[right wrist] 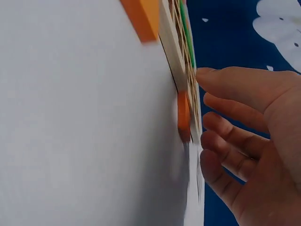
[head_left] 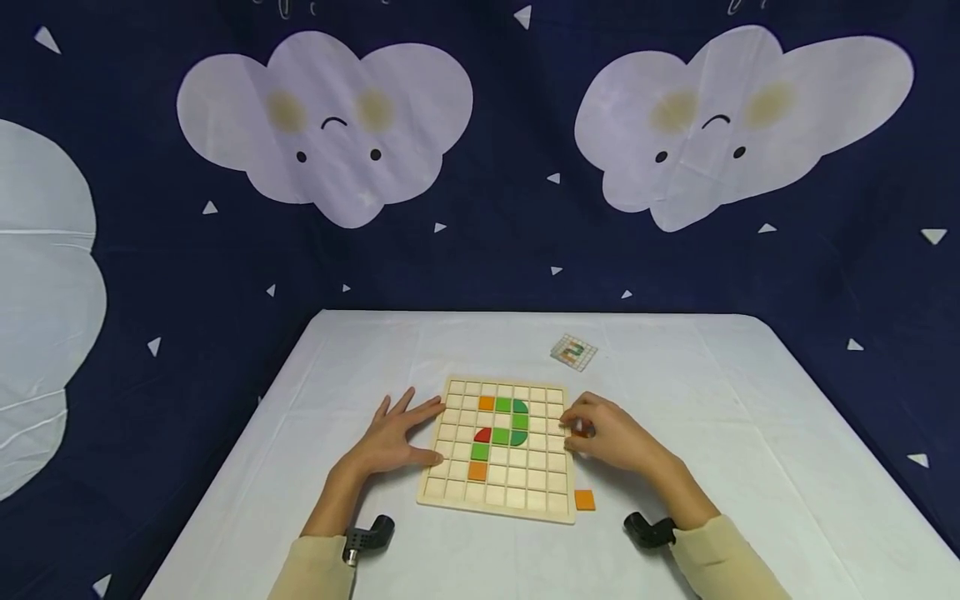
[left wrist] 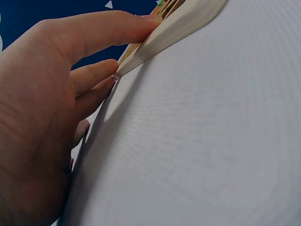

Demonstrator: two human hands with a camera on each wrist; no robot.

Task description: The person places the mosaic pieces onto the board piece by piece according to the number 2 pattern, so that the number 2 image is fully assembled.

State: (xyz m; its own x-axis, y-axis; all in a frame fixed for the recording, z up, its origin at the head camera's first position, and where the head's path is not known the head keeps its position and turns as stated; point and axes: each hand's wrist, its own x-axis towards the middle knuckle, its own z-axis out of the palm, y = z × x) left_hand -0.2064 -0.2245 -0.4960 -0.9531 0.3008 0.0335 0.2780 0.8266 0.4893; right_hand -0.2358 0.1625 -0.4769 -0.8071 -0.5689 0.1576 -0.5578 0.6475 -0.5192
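A square wooden grid board (head_left: 495, 497) lies on the white table. In its cells, orange, green and red pieces form a curved figure, among them a red rounded piece (head_left: 483, 435) and a green square (head_left: 479, 452). My left hand (head_left: 393, 437) rests at the board's left edge, thumb and fingers spread and straight. On the right edge, my right hand (head_left: 611, 433) touches the rim with thumb and fingertips, fingers loosely bent. Beneath that hand an orange piece (right wrist: 184, 117) lies against the board, ungripped in the right wrist view. A second orange square (head_left: 585, 500) lies beside the lower right corner.
Behind the board lies a small pattern card (head_left: 574, 352) printed with a grid and a coloured figure. A dark blue cloth (head_left: 525, 258) with clouds hangs behind the table. Black wrist cameras (head_left: 367, 535) sit by both forearms.
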